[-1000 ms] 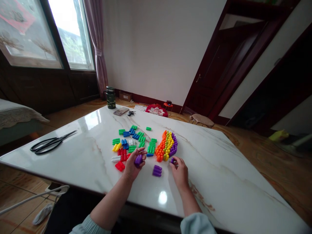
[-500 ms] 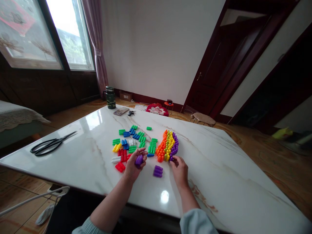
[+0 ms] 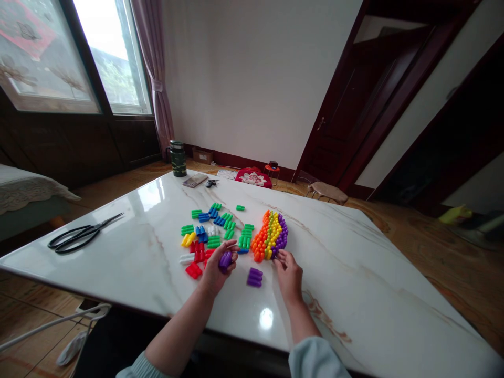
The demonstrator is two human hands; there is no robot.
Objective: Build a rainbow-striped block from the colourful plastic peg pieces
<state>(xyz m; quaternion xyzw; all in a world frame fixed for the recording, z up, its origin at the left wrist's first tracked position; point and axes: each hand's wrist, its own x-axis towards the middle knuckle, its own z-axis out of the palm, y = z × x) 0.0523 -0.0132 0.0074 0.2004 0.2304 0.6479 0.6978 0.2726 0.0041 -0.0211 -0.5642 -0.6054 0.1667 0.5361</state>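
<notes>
My left hand (image 3: 220,265) is closed round a purple ribbed plastic piece (image 3: 226,260), palm turned up. Fingers of my right hand (image 3: 289,273) pinch at a purple plastic piece (image 3: 274,253) at the near end of a row. That row belongs to a fan-shaped group of knobbly pieces, with orange (image 3: 259,245), yellow (image 3: 273,233) and purple (image 3: 282,231) bands side by side. Between the hands lies another purple piece (image 3: 254,277), flat on the table. The fingertips partly hide what the right hand grips.
Left of the group lie scattered green (image 3: 244,241), blue (image 3: 201,232), red (image 3: 193,271), yellow (image 3: 189,239) and white (image 3: 187,259) pieces. Black-handled scissors (image 3: 79,237) rest at the table's left. A phone (image 3: 195,180), keys (image 3: 211,183) and a camouflage flask (image 3: 178,159) stand at the far corner.
Hardly anything differs. My right fingers have shifted slightly at the near end of the purple row; the left hand keeps its purple piece in place.
</notes>
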